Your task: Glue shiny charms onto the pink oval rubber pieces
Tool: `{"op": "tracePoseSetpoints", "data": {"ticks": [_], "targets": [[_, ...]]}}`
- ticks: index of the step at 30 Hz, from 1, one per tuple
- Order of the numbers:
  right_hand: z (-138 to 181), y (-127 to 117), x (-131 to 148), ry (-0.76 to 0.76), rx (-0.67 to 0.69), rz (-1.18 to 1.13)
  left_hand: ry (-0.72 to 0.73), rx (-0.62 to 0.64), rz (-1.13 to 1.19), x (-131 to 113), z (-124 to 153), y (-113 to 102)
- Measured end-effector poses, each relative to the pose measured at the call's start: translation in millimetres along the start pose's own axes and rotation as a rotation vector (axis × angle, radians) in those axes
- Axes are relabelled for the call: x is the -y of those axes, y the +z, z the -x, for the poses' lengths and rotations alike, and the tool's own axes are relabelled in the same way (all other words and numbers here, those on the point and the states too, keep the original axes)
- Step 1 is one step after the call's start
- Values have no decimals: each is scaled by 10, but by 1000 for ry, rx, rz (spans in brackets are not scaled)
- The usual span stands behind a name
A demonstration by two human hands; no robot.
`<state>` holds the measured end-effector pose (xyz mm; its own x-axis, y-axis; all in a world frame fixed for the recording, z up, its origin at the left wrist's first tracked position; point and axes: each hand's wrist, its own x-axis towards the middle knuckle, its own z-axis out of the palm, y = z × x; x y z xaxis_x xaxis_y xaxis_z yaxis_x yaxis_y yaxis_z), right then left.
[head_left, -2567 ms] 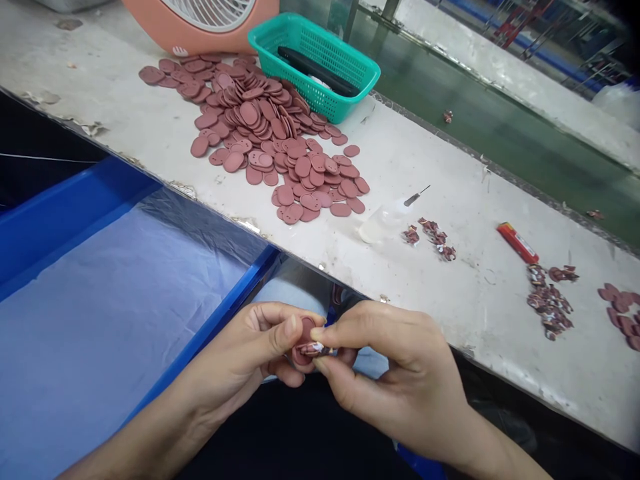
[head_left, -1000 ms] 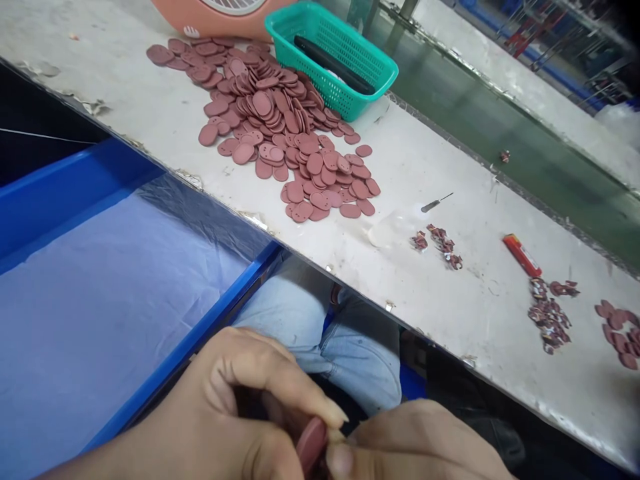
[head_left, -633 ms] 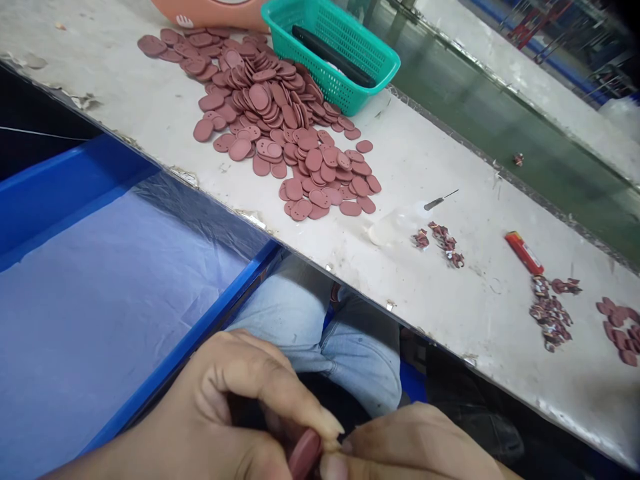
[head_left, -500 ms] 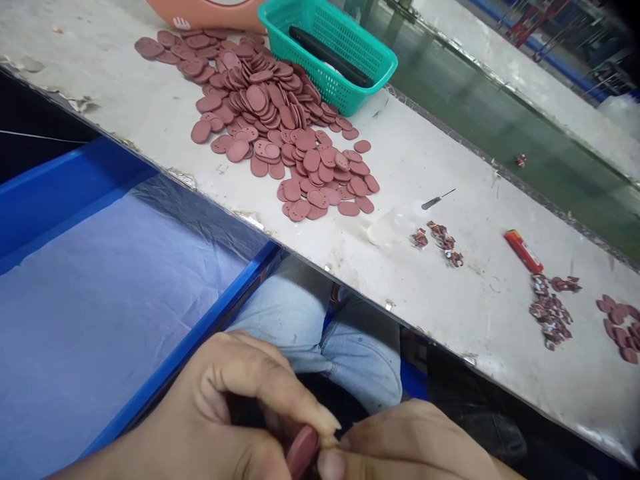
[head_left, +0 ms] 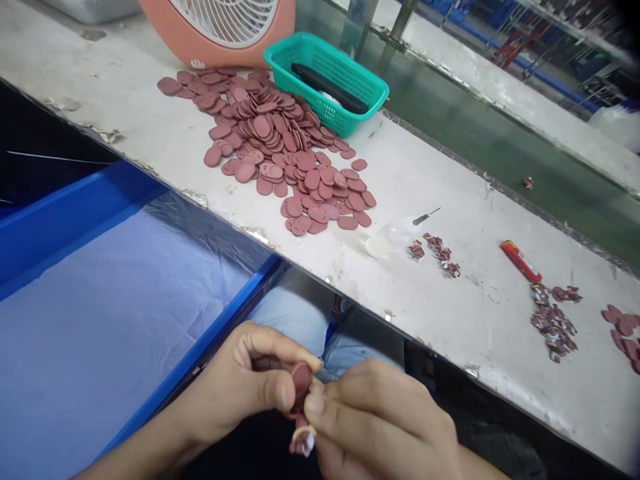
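My left hand (head_left: pixel 235 393) and my right hand (head_left: pixel 373 420) meet low in the view, both pinching a reddish-brown rubber oval disc (head_left: pixel 301 379) between thumbs and fingers. A small pale, curled piece (head_left: pixel 303 441) hangs below the disc, partly hidden by my right fingers. Further off on the white-topped bench (head_left: pixel 450 313) lies a large loose pile of similar perforated discs (head_left: pixel 263 127). Neither hand touches the pile.
A blue bin with a plastic liner (head_left: pixel 110 333) lies left below the bench. On the bench stand a teal basket (head_left: pixel 350 87), a pink fan (head_left: pixel 215 33), a red lighter (head_left: pixel 520 261), a small knife (head_left: pixel 425 215) and heaps of printed scraps (head_left: pixel 553 325).
My hands have risen from the bottom edge of the view, and the pale piece now shows below the disc. The view has shifted slightly; the bench items stay in place.
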<state>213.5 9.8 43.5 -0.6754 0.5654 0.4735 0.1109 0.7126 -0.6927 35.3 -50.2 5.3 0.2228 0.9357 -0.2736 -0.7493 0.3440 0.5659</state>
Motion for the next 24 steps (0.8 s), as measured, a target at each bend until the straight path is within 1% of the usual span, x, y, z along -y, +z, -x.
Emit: {"op": "tracePoseSetpoints", "data": {"ticks": [2,3,8,10,14,18,21,24], "targets": [[-124,57,-110,-68,-38,-12,-4,-21,28,44,-31,-65],[-156,86,-147,-78,-41,-5,-4,-48,21,65,-43,-96],[-167,161,-216,-43,-18,-73,-16,-187,-7,88,-81,-184],[-174,151,-228,-8,-23,-130,-17,-195,1,62,-93,-187],[-236,92,-266,53,42,-231,-15,-191,8,27,-117,-197],[-281,48,-308,96,43,-225,-47,-237,88,51,-128,-234],[-289,37,-334,170,32,-219,-83,-289,153,66,-132,-252],[-304,41,-345,233,41,-240,-101,-309,175,62,-142,-258]]}}
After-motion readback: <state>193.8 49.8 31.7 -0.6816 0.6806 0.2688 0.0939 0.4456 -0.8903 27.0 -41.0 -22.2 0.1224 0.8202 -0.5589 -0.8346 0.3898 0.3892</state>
